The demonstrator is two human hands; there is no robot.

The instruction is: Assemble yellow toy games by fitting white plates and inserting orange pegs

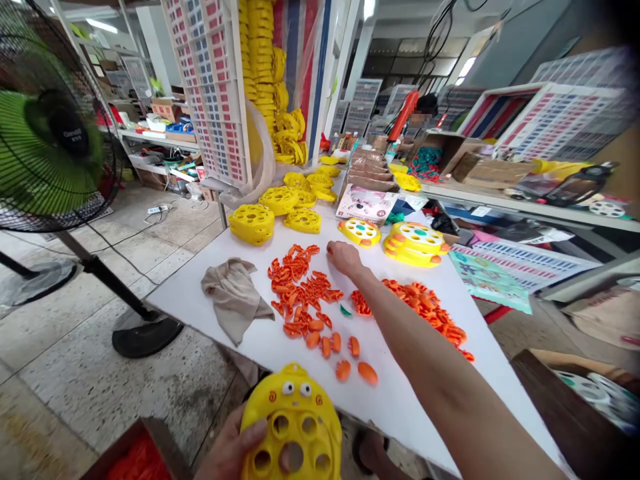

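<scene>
Before the near edge of the white table (pixel 400 393), holding a yellow toy shell (pixel 294 433) with molded eyes, left hand (pixel 231 440) clamped on its side. Reaching across with right hand (pixel 345 257), fingers bent, beside loose orange plastic pieces (pixel 296 297); cannot tell whether pinching anything.

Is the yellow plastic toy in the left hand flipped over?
Face up: the yellow plastic toy shows its white eyes and orange swirls.
</scene>
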